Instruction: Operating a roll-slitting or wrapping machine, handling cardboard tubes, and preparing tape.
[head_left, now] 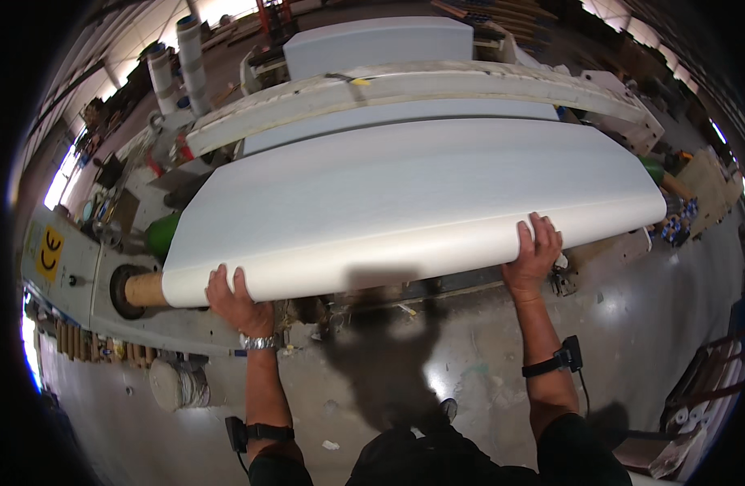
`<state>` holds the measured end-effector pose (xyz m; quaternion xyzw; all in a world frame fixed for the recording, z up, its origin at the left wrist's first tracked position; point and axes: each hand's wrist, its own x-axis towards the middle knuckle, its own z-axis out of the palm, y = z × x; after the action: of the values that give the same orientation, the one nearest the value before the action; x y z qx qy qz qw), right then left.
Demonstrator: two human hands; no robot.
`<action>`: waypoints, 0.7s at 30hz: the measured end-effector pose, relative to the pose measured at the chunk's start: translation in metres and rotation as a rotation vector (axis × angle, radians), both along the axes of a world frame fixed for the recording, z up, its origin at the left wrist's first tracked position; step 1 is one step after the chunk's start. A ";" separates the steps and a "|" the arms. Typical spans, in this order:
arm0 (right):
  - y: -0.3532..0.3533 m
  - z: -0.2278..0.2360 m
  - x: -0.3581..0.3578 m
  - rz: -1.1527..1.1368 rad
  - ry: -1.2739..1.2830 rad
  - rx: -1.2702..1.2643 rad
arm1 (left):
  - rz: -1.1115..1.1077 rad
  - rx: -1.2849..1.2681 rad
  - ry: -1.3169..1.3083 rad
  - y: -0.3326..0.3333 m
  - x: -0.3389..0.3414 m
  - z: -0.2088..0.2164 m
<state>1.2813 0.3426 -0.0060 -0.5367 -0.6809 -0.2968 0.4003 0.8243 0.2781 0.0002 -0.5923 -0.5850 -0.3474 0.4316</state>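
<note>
A wide white sheet [413,178] spreads across the machine and wraps onto a white roll [348,267] at its near edge. The roll sits on a brown cardboard core [145,289], whose left end sticks out into a dark round holder [128,292]. My left hand [236,304] rests on the front of the roll near its left end, fingers apart. Further right, my right hand [534,257] lies over the same roll with its fingers spread and stretched across the top. Neither hand is wrapped around anything; the undersides of both are hidden.
A white crossbeam [413,83] spans the machine behind the sheet, with a larger white roll [380,44] beyond. Green roller ends [162,235] show at the sides. A spool of cord [178,385] stands on the floor at left; wrapped rolls [708,385] lie in a rack at right.
</note>
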 end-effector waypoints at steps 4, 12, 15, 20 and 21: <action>-0.019 0.019 -0.006 0.036 -0.030 -0.113 | 0.006 -0.019 -0.066 -0.003 0.002 -0.002; -0.057 0.070 -0.024 0.093 -0.077 -0.400 | -0.084 -0.210 -0.241 -0.020 -0.009 0.005; -0.054 0.089 -0.037 0.227 0.028 -0.458 | -0.125 -0.251 -0.280 -0.024 -0.011 0.007; 0.032 0.111 -0.073 0.497 0.360 -0.634 | -0.130 -0.275 -0.304 -0.026 -0.011 0.009; 0.059 0.115 -0.075 0.492 0.361 -0.654 | -0.141 -0.247 -0.297 -0.021 -0.005 0.008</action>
<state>1.2059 0.4017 0.1086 -0.5002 -0.7656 0.1368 0.3806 0.8189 0.2570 0.0086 -0.6227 -0.6374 -0.3857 0.2392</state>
